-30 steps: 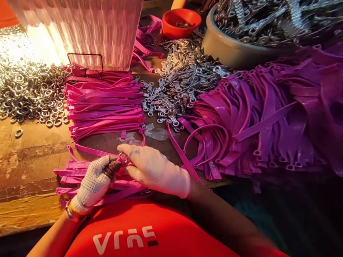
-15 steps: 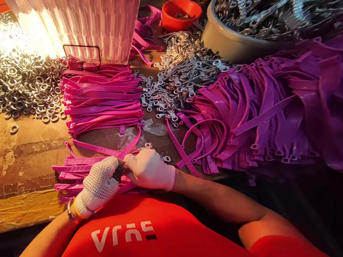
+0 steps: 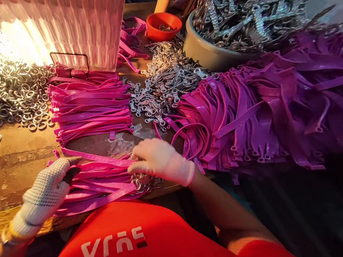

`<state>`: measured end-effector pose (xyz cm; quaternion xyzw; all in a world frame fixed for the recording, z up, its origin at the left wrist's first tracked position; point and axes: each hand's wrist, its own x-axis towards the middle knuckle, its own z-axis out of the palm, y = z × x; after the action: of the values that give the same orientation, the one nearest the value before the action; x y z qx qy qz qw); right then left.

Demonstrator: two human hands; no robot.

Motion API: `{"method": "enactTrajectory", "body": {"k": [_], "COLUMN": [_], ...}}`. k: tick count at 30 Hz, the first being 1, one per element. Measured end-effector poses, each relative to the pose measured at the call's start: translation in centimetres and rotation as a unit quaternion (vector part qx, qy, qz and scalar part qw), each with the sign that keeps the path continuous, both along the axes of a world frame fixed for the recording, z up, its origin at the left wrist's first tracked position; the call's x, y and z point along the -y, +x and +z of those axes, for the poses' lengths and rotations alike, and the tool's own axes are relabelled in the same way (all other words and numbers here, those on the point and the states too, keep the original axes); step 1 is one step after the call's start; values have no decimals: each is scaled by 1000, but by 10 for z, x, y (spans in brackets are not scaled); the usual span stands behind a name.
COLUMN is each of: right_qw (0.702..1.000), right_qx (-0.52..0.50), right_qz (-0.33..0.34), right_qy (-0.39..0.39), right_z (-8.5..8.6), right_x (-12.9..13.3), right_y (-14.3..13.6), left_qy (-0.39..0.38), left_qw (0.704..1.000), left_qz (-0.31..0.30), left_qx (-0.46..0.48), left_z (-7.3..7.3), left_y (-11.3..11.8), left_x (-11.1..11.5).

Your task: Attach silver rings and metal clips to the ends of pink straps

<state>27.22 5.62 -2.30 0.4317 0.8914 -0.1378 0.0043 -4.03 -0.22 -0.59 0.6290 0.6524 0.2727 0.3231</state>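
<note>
My right hand (image 3: 159,160), in a thin pale glove, is closed over the right end of a pink strap (image 3: 97,158). The strap stretches left across the front bundle of pink straps (image 3: 100,181). Beneath and beside those fingers, metal fittings (image 3: 143,182) hang at the bundle's right ends. My left hand (image 3: 51,190), in a dotted white glove with dark fingertips, is at the bundle's left ends. Its thumb and fingers are apart, with no strap seen between them. Just behind lies a neat stack of pink straps (image 3: 91,106).
Metal rings (image 3: 11,94) are heaped at the left by a bright, ribbed translucent panel (image 3: 63,29). Small metal links (image 3: 168,73) lie mid-table. Behind them stand a red bowl (image 3: 163,27) and a tub (image 3: 208,43) of metal parts. Purple straps (image 3: 249,112) pile along the right.
My hands were together over the front bundle; they have now moved apart, the left outward to the left ends, the right over the fittings. The strap now lies across the bundle. The view has shifted.
</note>
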Motion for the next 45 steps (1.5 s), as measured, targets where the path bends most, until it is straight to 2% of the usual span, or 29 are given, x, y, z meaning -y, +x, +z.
{"method": "enactTrajectory", "body": {"k": [2,3,5,6,9,11,12,14,16,18,20,23,25,28,31,34,36,38,40,42,45], "right_qw": [996,989,968,959,951,952,952,952,950,951,953,938,930,941,955,963,971,977,978,973,955], "right_qx": [-6,4,65,101,178,193,193,186,155,67,-84,-294,-352,-335,-250,-186,-164,-167,-185,-221,-295], "right_qz": [-74,-124,-205,-222,-209,-193,-192,-200,-231,-267,-272,-181,-90,57,129,121,107,94,77,55,11], "right_qy": [51,80,130,142,145,140,140,139,140,140,108,-18,-52,3,97,151,138,97,57,25,-18], "right_z": [-1,-4,-15,-21,-41,-50,-52,-52,-49,-42,-33,-18,-12,-13,-21,-24,-22,-18,-16,-16,-20], "right_x": [-30,-48,-82,-97,-126,-133,-135,-136,-133,-123,-103,-56,-24,9,20,22,22,22,23,22,22], "right_y": [6,9,12,12,9,8,8,9,12,15,15,5,-9,-30,-39,-38,-37,-36,-37,-39,-44], "left_qy": [-79,-128,-223,-260,-343,-366,-363,-343,-315,-284,-258,-246,-255,-284,-299,-291,-244,-162,-89,-50,-55], "left_qw": [989,971,907,869,779,752,751,770,804,836,864,883,874,854,858,876,909,955,981,988,989], "left_qz": [10,23,45,53,62,57,55,51,49,53,56,46,38,2,-45,-31,-23,-57,-107,-130,-107], "left_qx": [124,200,355,418,521,545,549,536,502,466,430,398,412,435,416,384,337,242,134,74,84], "left_z": [-7,-9,-11,-10,-8,-7,-7,-8,-11,-13,-16,-20,-23,-26,-24,-18,-15,-16,-20,-26,-25], "left_y": [22,33,52,59,67,66,64,60,58,57,59,65,71,77,80,81,81,80,79,78,80], "left_x": [0,-1,-5,-8,-17,-18,-17,-12,-6,0,3,5,4,3,3,4,6,7,7,5,0]}}
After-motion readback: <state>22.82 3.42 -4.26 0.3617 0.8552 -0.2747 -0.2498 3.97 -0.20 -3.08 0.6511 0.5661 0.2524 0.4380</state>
